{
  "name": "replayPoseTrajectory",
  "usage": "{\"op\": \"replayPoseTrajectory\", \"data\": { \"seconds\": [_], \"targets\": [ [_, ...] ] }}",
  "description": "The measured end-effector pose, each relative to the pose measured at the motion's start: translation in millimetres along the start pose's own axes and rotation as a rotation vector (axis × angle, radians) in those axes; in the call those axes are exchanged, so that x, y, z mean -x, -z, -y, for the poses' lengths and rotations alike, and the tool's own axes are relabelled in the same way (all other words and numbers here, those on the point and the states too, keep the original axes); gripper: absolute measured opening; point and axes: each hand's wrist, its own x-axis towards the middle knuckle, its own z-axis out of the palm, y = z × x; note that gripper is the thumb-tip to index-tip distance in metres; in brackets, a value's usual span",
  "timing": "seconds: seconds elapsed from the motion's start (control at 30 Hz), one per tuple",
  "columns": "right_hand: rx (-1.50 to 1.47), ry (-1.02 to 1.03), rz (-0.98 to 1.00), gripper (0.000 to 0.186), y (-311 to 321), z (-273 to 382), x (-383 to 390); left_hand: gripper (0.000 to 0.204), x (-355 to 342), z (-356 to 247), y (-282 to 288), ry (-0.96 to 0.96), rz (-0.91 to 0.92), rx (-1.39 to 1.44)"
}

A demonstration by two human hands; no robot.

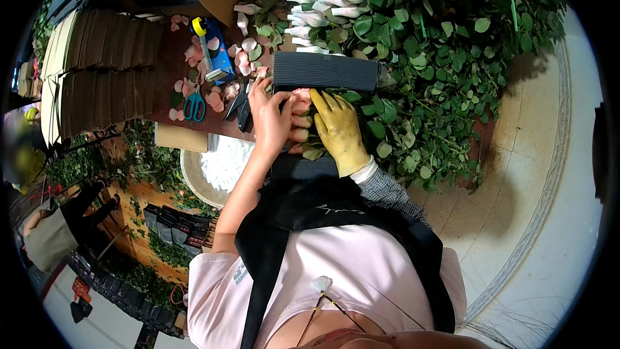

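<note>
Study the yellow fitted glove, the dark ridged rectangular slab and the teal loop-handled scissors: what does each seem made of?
Yellow glove: probably rubber or latex, from its smooth, creased skin. Dark slab: likely matt corrugated cardboard, given its parallel ridges. Teal scissors: handles apparently smooth plastic, evenly coloured; blades unclear.

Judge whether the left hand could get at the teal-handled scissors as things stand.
Probably yes: the teal-handled scissors lie with handles exposed, and just black pruning shears and pink petals sit between, though the left hand is at the pink roses.
</note>
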Motion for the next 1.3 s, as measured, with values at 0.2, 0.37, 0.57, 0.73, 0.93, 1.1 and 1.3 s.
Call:
{"op": "replayPoseTrajectory", "data": {
  "seconds": [0.2, 0.37, 0.57, 0.73, 0.93, 1.1, 1.3],
  "targets": [
    [0.023, 0.019, -0.035, 0.051, -5, -2, 0, 0.022, 12, 46, 39, 0.002, -0.052, -0.342],
    [0.017, 0.039, -0.032, 0.051, -4, -2, 0, 0.016, 19, 48, 33, 0.113, -0.076, -0.119],
    [0.016, 0.039, -0.038, 0.052, -4, -2, 3, 0.019, 17, 49, 11, 0.195, 0.042, 0.099],
    [0.016, 0.039, 0.014, 0.049, 2, -2, -1, 0.021, 28, 43, 21, 0.327, 0.079, 0.270],
    [0.495, 0.042, 0.145, 0.042, -2, 17, -14, 0.022, 44, 46, 28, 0.284, 0.130, 0.206],
    [0.358, 0.030, 0.083, 0.044, 1, 11, -8, 0.019, 45, 36, 29, 0.286, 0.182, 0.259],
    [0.140, -0.097, 0.175, 0.017, 41, 22, 15, 0.023, 23, 13, 48, 0.060, 0.196, 0.154]
  ]
}}
